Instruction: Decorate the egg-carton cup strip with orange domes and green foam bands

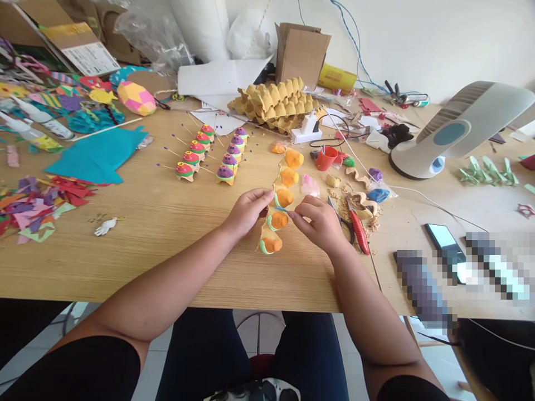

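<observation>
Item: egg-carton strip, orange-topped, lying near-centre on the counter. My left hand grips its left edge to steady it; my right hand pinches a blue pin against one cup.

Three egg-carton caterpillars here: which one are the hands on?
The orange caterpillar, between the left hand and right hand. The red caterpillar and purple caterpillar lie farther back, untouched.
</observation>
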The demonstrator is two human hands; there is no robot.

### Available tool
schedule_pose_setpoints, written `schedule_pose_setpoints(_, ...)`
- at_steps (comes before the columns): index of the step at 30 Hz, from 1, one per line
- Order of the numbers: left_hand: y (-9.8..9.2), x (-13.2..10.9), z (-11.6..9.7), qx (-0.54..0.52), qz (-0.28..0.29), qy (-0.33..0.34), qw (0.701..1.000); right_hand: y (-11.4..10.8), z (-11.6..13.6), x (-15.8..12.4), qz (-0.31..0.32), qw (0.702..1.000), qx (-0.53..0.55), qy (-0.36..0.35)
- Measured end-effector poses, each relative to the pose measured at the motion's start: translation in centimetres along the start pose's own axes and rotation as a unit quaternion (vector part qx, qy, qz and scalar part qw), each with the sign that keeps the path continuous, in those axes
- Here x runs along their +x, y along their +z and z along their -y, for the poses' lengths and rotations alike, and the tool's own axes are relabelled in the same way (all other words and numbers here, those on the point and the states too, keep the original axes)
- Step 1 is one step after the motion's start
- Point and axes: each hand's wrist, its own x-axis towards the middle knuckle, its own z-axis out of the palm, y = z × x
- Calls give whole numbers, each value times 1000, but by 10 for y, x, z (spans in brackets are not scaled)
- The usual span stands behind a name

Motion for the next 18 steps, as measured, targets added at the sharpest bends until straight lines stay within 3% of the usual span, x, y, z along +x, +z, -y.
schedule_pose_setpoints(6,1,-1,-1,21,-11,10,1000,2,0,0,-3,1000,-17,-3)
schedule_pose_setpoints(18,6,-3,0,-112,35,-53,992,5,-1,-1,-10,999,-49,-9)
